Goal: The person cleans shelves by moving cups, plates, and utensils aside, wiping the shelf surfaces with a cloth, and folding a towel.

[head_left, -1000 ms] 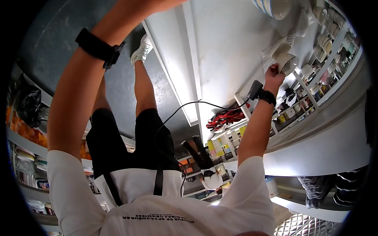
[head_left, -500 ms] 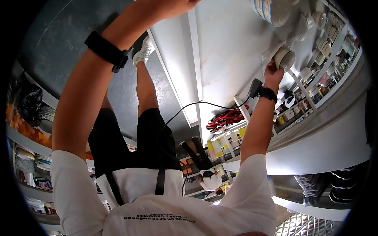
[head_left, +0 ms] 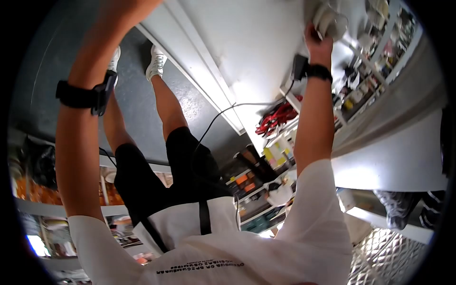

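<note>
The right hand point(head_left: 320, 42) was closed on a pale bowl point(head_left: 335, 26) near the worktop's point(head_left: 251, 52) right edge; the left hand point(head_left: 135, 8) was blurred and cropped, its opening and hold impossible to tell. Loaded shelves point(head_left: 356, 95) crowded that right edge, a red bundle point(head_left: 278, 118) lay by the near end, and a black cable point(head_left: 251, 103) crossed between. Bare worktop ran to the left edge, with open floor point(head_left: 52, 57) beyond.

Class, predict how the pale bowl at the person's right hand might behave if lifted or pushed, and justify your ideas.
The pale bowl is probably stiff: its rounded wall shows no sagging at the right hand. Its curved sides and round rim suggest it could roll if pushed while on its side. Blur makes slipperiness hard to judge.
</note>
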A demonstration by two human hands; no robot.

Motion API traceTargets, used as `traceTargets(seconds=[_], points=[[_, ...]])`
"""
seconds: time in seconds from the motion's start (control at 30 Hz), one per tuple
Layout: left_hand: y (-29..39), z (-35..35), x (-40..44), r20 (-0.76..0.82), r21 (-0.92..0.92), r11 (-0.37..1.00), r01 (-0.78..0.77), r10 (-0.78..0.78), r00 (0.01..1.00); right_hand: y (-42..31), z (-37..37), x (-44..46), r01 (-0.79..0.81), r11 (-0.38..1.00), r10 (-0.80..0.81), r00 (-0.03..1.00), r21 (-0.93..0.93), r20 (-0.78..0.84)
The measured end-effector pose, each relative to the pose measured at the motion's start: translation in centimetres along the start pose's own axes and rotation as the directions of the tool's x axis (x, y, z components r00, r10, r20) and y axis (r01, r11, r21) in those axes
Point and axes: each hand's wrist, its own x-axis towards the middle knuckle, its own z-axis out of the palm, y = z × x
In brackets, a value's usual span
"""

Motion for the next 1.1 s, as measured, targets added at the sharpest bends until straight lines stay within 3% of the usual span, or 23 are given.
traceTargets(seconds=[0.07, 0.17, 0.2, 0.23, 0.27, 0.3, 0.33, 0.37, 0.4, 0.43, 0.47, 0.53, 0.6, 0.67, 0.7, 0.73, 0.83, 0.97, 1.0, 1.07, 1.1], points=[[0.1, 0.1, 0.0, -0.096, 0.119, 0.992, -0.033, 0.045, 0.994, -1.8, -1.7, 1.6, 0.04, 0.999, -0.041, 0.999, -0.036, -0.031], [0.1, -0.3, 0.0, -0.057, 0.164, 0.986, -0.041, 0.05, 0.997, -0.8, 0.4, -1.1, 0.111, 0.98, -0.107, 0.994, -0.165, 0.034], [0.2, -0.4, -0.1, -0.054, 0.174, 0.984, -0.044, 0.055, 0.997, 0.1, 1.9, -4.5, 0.29, 0.548, -0.222, 0.955, -0.785, 0.198], [0.4, -0.5, -0.1, -0.053, 0.171, 0.984, -0.043, 0.053, 0.997, 1.0, 3.8, -7.1, 0.354, -0.216, -0.182, 0.901, -0.91, 0.394], [0.5, -0.7, 0.0, -0.05, 0.169, 0.985, -0.044, 0.054, 0.997, 1.8, 6.0, -8.3, 0.251, 0.042, -0.194, 0.952, -0.967, 0.239], [0.5, -0.9, 0.1, -0.05, 0.177, 0.983, -0.047, 0.056, 0.997, 0.7, 4.9, -6.6, 0.254, 0.049, -0.191, 0.952, -0.966, 0.241], [0.5, -1.1, 0.2, -0.025, 0.165, 0.985, -0.046, 0.051, 0.998, -1.5, 2.7, -3.2, 0.186, 0.723, -0.157, 0.982, -0.665, 0.104], [0.4, -1.2, 0.1, 0.0, 0.147, 0.988, -0.039, 0.04, 0.999, -2.1, 1.5, -1.8, 0.128, 0.927, -0.108, 0.991, -0.354, 0.077], [0.1, -0.4, 0.0, -0.081, 0.167, 0.984, -0.064, 0.078, 0.994, -2.3, 1.0, -0.9, 0.058, 0.998, -0.058, 0.997, 0.009, 0.049], [-0.3, 0.1, -0.1, -0.078, 0.165, 0.984, -0.06, 0.074, 0.994, -2.1, -0.4, -0.7, 0.056, 0.998, -0.056, 0.997, 0.005, 0.047], [-0.5, 0.2, -0.1, -0.085, 0.179, 0.981, -0.077, 0.093, 0.992, -1.3, -1.3, -1.4, 0.38, 0.7, -0.32, 0.924, -0.604, 0.21], [-1.0, 0.4, -0.1, -0.087, 0.195, 0.976, -0.097, 0.116, 0.989, -0.7, -1.4, -3.2, 0.515, 0.591, -0.484, 0.842, -0.621, 0.236], [-0.9, 0.5, 0.0, -0.085, 0.177, 0.981, -0.085, 0.101, 0.991, -1.0, -2.8, -6.1, 0.508, 0.576, -0.541, 0.824, -0.64, 0.167], [-0.6, 0.7, -0.1, -0.095, 0.172, 0.982, -0.073, 0.09, 0.991, -4.8, -10.2, -6.3, 0.506, 0.649, -0.524, 0.839, -0.568, 0.149], [-0.5, 0.8, 0.0, -0.111, 0.174, 0.983, -0.057, 0.077, 0.991, -6.0, -12.1, -5.7, 0.44, 0.859, -0.434, 0.897, -0.264, 0.083], [-0.6, 0.9, 0.0, -0.141, 0.176, 0.984, -0.036, 0.062, 0.988, -7.4, -14.2, -4.8, 0.334, 0.938, -0.337, 0.941, 0.088, 0.017], [-1.0, 1.4, 0.0, -0.192, 0.153, 0.984, -0.095, 0.124, 0.973, -6.5, -18.1, -7.2, 0.467, 0.884, -0.404, 0.788, 0.023, -0.464], [-2.1, 1.9, -0.2, -0.12, 0.287, 0.95, -0.125, 0.165, 0.979, -8.0, -25.2, -8.6, 0.42, 0.895, -0.271, 0.781, 0.151, -0.563], [-1.9, 1.5, -0.2, -0.096, 0.28, 0.952, -0.122, 0.154, 0.983, -8.1, -25.1, -9.0, 0.457, 0.849, -0.21, 0.752, 0.265, -0.625], [-1.6, 0.9, -0.4, -0.067, 0.271, 0.955, -0.118, 0.141, 0.988, -7.2, -24.9, -10.0, 0.453, 0.881, -0.266, 0.712, 0.135, -0.65], [-1.4, 0.5, -0.4, -0.036, 0.363, 0.924, -0.118, 0.14, 0.989, -7.0, -25.2, -10.3, 0.446, 0.892, -0.294, 0.691, 0.07, -0.661]])
